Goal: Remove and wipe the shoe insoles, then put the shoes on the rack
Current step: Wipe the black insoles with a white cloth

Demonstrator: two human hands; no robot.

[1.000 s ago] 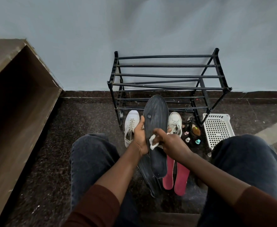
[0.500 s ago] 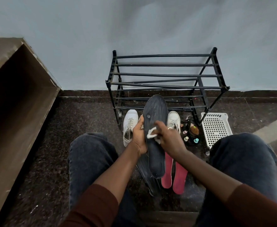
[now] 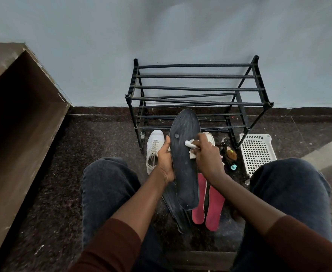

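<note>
1. Head view, centre of frame: wiping is the step in hand. The left hand (image 3: 166, 160) grips the left edge of a black insole (image 3: 184, 160), held up on its length over the floor, toe toward the rack (image 3: 196, 89).
2. The right hand (image 3: 207, 157) pinches a white wipe (image 3: 190, 147) and presses it on the insole's upper half.
3. Below the held one, a second black insole (image 3: 174, 210) and two red insoles (image 3: 207, 205) lie on the floor between the knees.
4. The left shoe (image 3: 153, 148) lies just in front of the rack; the right shoe (image 3: 208, 136) shows only as a toe behind the right hand.
5. Judged next: finish this insole's lower half, set it down, then lift the shoes onto the bare rack bars.
6. Hard to make out: small items right of the hands, beside the white basket (image 3: 257, 152); whether the red insoles are wiped cannot be told.
</note>
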